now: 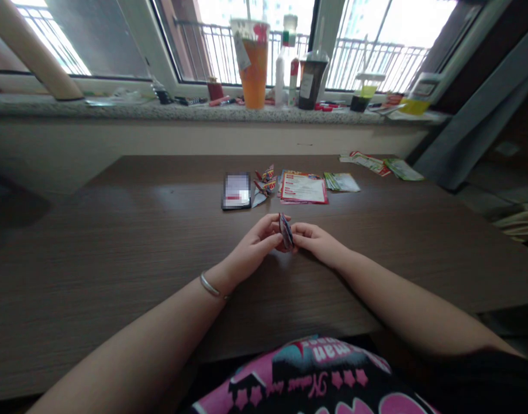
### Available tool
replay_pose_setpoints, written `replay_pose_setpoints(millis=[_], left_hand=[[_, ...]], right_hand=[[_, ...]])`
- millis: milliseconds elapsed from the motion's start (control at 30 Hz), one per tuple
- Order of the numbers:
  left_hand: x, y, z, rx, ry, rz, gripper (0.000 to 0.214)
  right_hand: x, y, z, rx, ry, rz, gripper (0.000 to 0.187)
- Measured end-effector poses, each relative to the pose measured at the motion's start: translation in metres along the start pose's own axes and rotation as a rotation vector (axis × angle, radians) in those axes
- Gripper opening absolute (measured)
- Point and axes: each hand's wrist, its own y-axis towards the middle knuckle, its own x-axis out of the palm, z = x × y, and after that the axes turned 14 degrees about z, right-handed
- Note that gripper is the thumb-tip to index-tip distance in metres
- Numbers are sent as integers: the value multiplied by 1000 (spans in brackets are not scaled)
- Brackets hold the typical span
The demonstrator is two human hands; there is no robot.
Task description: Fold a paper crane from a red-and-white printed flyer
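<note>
A small folded piece of printed paper stands on edge between my two hands, just above the brown table. My left hand pinches it from the left with closed fingers; a silver bangle sits on that wrist. From the right, my right hand pinches the same folded paper. Behind the hands lie a phone, finished folded paper figures and a stack of red and white leaflets.
More leaflets and flyers lie toward the table's far right. The stone windowsill holds an orange drink cup, bottles, a dark cup and small clutter. A grey curtain hangs at right.
</note>
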Motion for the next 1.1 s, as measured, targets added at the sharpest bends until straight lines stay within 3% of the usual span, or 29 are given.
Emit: replay_pose_setpoints(millis=[333, 633, 800, 900, 1000, 1100], left_hand=[[-4, 1, -4, 78, 161, 143, 29], [-2, 0, -2, 207, 138, 157, 29], [-3, 0, -3, 238, 243, 240, 29], [-3, 1, -3, 249, 306, 258, 24], [-3, 0, -2, 273, 330, 318, 22], [-4, 0, -1, 317, 403, 323, 19]], right_hand=[[-5, -1, -3, 52, 37, -74, 36], [-6, -2, -2, 77, 81, 4, 33], [-4, -1, 0, 86, 117, 79, 36], [-4, -1, 1, -43, 51, 190, 35], [-5, -5, -2, -283, -73, 360, 25], [-6, -12, -8, -503, -245, 405, 13]])
